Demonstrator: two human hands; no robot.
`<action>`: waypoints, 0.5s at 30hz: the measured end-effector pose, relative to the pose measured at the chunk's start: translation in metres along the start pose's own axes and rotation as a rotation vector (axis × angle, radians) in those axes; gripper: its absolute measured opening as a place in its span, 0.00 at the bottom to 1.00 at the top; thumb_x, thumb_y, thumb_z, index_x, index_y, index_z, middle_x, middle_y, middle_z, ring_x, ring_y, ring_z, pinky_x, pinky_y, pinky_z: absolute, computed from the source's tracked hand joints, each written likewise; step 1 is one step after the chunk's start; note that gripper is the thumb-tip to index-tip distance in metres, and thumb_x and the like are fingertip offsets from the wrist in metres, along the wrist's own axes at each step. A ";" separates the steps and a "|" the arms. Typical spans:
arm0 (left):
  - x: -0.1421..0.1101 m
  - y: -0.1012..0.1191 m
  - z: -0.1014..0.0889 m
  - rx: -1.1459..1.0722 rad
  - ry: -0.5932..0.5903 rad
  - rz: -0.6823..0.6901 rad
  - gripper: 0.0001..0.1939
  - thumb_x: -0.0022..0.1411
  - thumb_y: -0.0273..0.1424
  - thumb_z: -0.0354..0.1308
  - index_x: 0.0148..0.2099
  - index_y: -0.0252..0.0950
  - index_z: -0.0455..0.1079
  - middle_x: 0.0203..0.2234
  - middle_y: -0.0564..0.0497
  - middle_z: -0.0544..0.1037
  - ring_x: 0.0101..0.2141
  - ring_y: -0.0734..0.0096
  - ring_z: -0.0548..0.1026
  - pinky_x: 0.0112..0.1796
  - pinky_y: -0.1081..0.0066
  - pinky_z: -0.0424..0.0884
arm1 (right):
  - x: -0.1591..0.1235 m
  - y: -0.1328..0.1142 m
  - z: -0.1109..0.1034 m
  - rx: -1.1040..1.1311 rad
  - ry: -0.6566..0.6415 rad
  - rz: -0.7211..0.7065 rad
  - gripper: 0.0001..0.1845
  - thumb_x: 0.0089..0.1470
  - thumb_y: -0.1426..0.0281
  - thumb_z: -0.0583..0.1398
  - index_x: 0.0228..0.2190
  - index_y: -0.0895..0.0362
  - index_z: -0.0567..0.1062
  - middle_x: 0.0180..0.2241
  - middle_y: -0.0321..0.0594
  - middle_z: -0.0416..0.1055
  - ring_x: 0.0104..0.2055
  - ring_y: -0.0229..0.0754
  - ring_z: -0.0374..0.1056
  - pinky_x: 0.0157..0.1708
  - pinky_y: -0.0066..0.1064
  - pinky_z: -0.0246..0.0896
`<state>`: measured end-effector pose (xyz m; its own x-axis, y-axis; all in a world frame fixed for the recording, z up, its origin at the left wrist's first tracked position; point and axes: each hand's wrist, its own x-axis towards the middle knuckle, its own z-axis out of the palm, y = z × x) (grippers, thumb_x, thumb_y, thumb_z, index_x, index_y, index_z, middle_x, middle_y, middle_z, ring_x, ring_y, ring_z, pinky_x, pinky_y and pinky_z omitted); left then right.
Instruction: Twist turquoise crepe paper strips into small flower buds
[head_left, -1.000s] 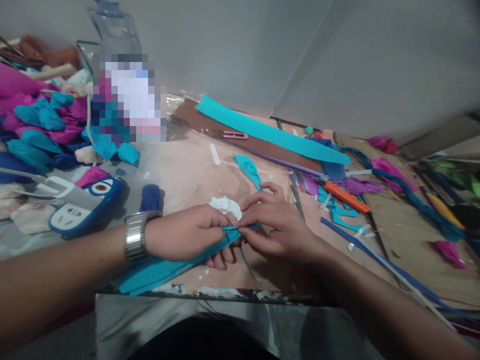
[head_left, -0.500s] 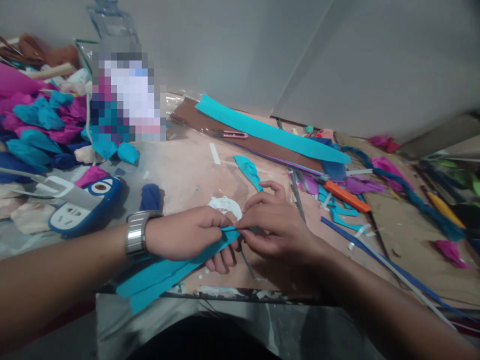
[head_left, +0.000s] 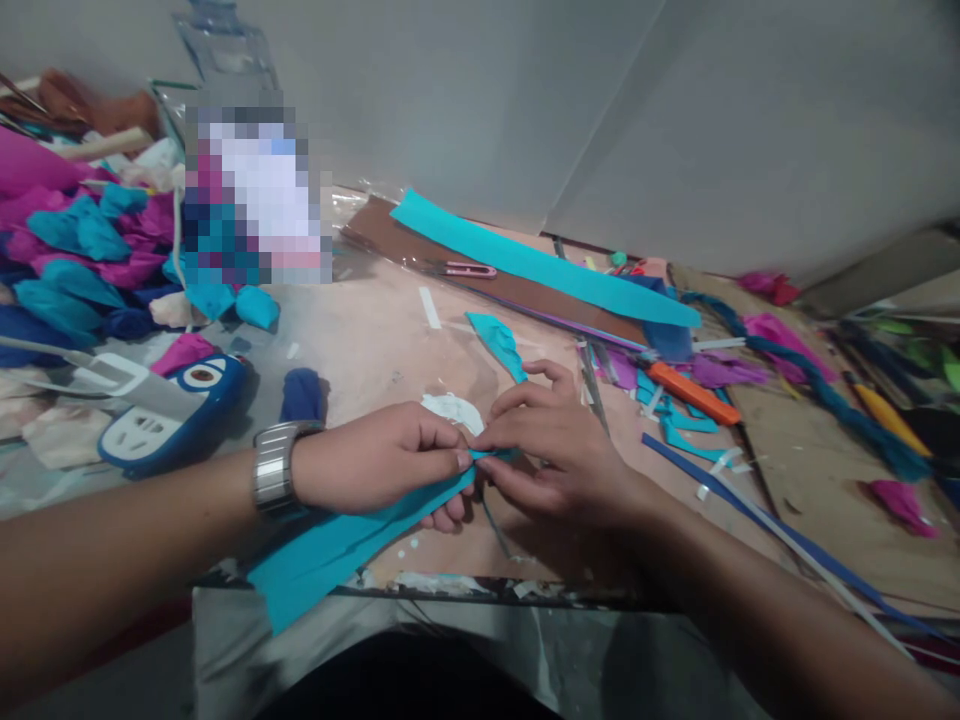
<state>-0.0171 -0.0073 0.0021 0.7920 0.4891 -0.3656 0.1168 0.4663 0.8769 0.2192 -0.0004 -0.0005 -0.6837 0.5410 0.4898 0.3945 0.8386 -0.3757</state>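
Observation:
A turquoise crepe paper strip [head_left: 337, 560] runs from under my left wrist up to my fingertips, its loose end hanging past the table's front edge. My left hand [head_left: 390, 455] is closed on it, thumb pressed along the upper edge. Close beside, my right hand [head_left: 555, 450] pinches the strip's gathered end between thumb and forefinger, its other fingers curled loosely. Beyond the fingers, a twisted turquoise paper piece [head_left: 498, 342] lies by the right hand; whether it joins the held strip is hidden. A white round patch [head_left: 451, 408] shows just behind my hands.
A blue and white power strip [head_left: 176, 410] and heaped crepe paper pieces [head_left: 82, 240] are at left. Behind lie a long turquoise strip [head_left: 540, 262], brown sheets [head_left: 375, 225] and pink thread snips [head_left: 471, 270]. An orange cutter [head_left: 694, 393] lies at right, near paper scraps.
My left thumb and fingers have slid slightly right along the strip toward the right fingertips. The strip's loose end has shifted and spread lower over the table edge. My right hand stays nearly still.

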 end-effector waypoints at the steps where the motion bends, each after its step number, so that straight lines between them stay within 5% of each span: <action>1: 0.000 0.000 0.001 0.003 0.016 0.003 0.18 0.73 0.41 0.58 0.39 0.29 0.75 0.33 0.44 0.83 0.32 0.70 0.82 0.38 0.69 0.80 | 0.000 0.000 0.000 -0.001 0.000 -0.001 0.02 0.61 0.68 0.65 0.37 0.53 0.79 0.31 0.34 0.81 0.40 0.43 0.76 0.63 0.51 0.45; 11: -0.001 0.007 0.004 0.000 0.081 0.009 0.15 0.73 0.34 0.54 0.37 0.29 0.74 0.31 0.45 0.83 0.30 0.70 0.82 0.36 0.70 0.79 | 0.000 0.000 -0.001 -0.050 0.025 -0.012 0.03 0.61 0.69 0.65 0.34 0.51 0.79 0.30 0.32 0.81 0.43 0.43 0.77 0.63 0.50 0.46; 15: -0.004 0.011 0.002 -0.043 0.062 -0.039 0.06 0.69 0.30 0.56 0.40 0.32 0.72 0.31 0.47 0.83 0.31 0.66 0.84 0.36 0.67 0.80 | -0.002 0.004 -0.002 -0.069 0.046 -0.029 0.02 0.62 0.69 0.65 0.36 0.51 0.80 0.31 0.32 0.82 0.42 0.43 0.77 0.62 0.51 0.47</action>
<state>-0.0177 -0.0055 0.0138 0.7487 0.5139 -0.4188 0.1201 0.5162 0.8480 0.2229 0.0021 -0.0013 -0.6672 0.5176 0.5357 0.4173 0.8554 -0.3068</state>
